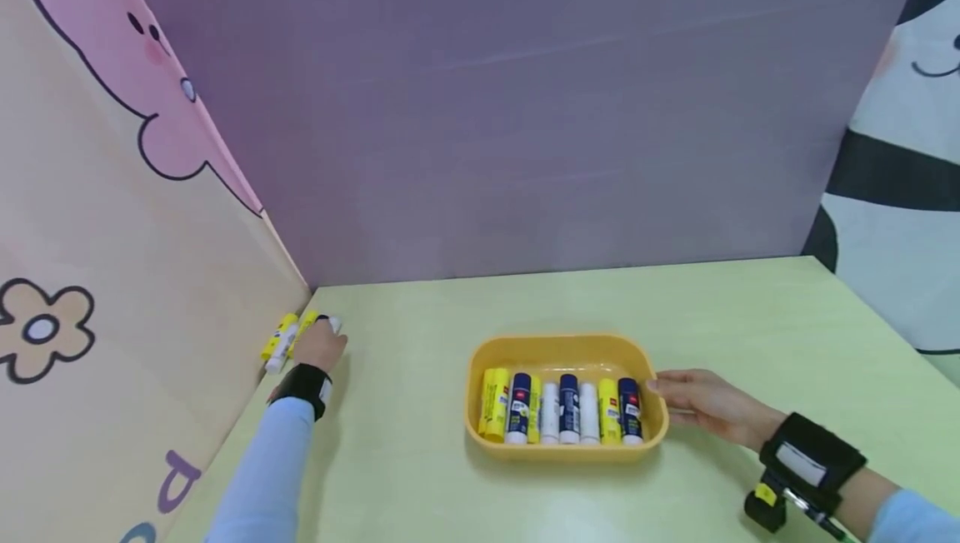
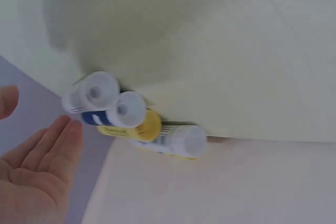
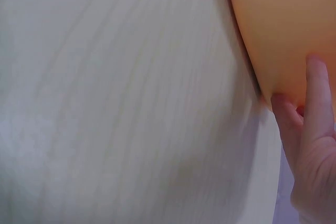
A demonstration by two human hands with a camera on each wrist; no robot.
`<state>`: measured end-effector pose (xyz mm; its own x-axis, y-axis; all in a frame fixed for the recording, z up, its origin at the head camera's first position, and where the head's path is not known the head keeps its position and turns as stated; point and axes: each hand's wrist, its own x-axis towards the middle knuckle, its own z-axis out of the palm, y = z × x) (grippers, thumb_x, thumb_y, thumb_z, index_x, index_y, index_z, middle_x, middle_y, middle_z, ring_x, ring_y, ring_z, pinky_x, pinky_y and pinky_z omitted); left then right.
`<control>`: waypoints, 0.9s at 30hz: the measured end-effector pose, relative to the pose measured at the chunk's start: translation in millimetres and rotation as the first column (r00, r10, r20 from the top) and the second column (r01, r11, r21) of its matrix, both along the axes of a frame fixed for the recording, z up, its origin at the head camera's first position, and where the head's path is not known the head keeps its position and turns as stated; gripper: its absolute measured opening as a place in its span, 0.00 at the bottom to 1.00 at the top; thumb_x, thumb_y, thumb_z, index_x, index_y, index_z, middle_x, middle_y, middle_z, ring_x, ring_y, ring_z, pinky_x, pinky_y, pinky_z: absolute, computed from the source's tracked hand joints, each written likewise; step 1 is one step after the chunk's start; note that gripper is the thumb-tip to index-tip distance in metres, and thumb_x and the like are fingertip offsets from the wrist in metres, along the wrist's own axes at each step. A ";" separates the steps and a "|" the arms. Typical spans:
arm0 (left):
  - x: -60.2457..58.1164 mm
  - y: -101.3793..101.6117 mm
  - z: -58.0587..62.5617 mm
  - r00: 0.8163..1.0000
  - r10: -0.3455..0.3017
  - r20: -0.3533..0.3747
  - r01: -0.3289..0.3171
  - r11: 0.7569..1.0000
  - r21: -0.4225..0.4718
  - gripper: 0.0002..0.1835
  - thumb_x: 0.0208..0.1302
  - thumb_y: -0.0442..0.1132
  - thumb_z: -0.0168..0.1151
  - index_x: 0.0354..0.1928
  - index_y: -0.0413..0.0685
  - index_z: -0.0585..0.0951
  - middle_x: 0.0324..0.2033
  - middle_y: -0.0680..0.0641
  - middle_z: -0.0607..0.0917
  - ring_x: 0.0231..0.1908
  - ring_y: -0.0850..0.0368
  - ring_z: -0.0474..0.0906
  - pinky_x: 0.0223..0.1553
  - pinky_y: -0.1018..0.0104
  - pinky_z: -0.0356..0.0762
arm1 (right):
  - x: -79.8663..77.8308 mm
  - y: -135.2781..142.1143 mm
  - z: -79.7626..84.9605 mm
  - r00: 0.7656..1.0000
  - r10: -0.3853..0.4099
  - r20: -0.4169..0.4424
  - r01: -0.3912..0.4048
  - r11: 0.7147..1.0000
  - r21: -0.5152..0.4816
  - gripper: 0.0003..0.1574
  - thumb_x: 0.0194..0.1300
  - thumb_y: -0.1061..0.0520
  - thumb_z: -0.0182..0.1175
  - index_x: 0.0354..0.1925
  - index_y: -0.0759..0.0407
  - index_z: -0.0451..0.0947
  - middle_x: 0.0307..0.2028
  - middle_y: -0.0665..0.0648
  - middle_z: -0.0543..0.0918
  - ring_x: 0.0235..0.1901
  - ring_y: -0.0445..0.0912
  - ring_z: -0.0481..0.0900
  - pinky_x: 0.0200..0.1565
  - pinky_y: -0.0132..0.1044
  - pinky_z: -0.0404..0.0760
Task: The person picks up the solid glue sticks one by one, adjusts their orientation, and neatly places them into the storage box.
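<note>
In the head view, my left hand [image 1: 321, 346] is at the table's left edge over several glue sticks [image 1: 281, 346]. The left wrist view shows its fingers [image 2: 63, 142] extended beside the end of a white glue stick [image 2: 94, 93], thumb apart. A blue-and-white glue stick [image 2: 126, 109] and a yellow one [image 2: 144, 127] lie against it. On the right, my right hand [image 1: 708, 404] touches the side of a yellow tray [image 1: 562, 453], its fingers [image 3: 316, 90] straight along the outer wall. Yellow, white and dark blue glue sticks [image 1: 568, 410] lie in a row inside.
A printed panel [image 1: 150, 276] rises along the table's left edge. Behind the pale green table [image 1: 405, 376] stands a purple panel [image 1: 525, 127], and a panda-patterned panel [image 1: 892, 168] is at the right.
</note>
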<state>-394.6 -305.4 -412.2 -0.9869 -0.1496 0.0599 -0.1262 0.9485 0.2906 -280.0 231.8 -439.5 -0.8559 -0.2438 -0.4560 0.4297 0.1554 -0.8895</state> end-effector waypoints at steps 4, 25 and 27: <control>-4.9 -12.2 -6.9 0.999 0.035 0.005 -0.035 0.999 -0.021 0.16 0.59 0.37 0.53 0.38 0.25 0.74 0.30 0.31 0.79 0.30 0.38 0.76 0.34 0.47 0.73 | 1.9 0.5 -0.8 1.000 -0.009 -0.003 0.009 1.000 0.007 0.47 0.64 0.48 0.55 0.64 0.78 0.47 0.58 0.74 0.67 0.47 0.51 0.79 0.49 0.43 0.77; -20.9 -33.5 -14.2 0.991 0.125 -0.047 -0.129 0.988 -0.089 0.16 0.57 0.35 0.51 0.37 0.23 0.74 0.32 0.27 0.79 0.32 0.34 0.77 0.32 0.46 0.75 | 4.5 -2.8 -2.5 0.999 -0.050 0.017 0.050 0.998 0.027 0.45 0.64 0.49 0.55 0.64 0.77 0.48 0.59 0.74 0.67 0.48 0.52 0.79 0.49 0.42 0.77; -22.8 -32.1 -15.3 0.991 0.114 -0.065 -0.119 0.989 -0.088 0.15 0.56 0.34 0.51 0.36 0.23 0.75 0.32 0.26 0.79 0.33 0.33 0.77 0.32 0.46 0.75 | 4.8 -2.8 -2.0 0.998 -0.057 0.023 0.056 0.998 0.024 0.44 0.64 0.50 0.55 0.64 0.77 0.48 0.59 0.74 0.67 0.48 0.52 0.79 0.49 0.43 0.77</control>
<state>-417.4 -337.5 -427.4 -0.9574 -0.2543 0.1369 -0.2222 0.9513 0.2136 -275.3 229.0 -441.5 -0.8570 -0.1845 -0.4812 0.4591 0.1511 -0.8754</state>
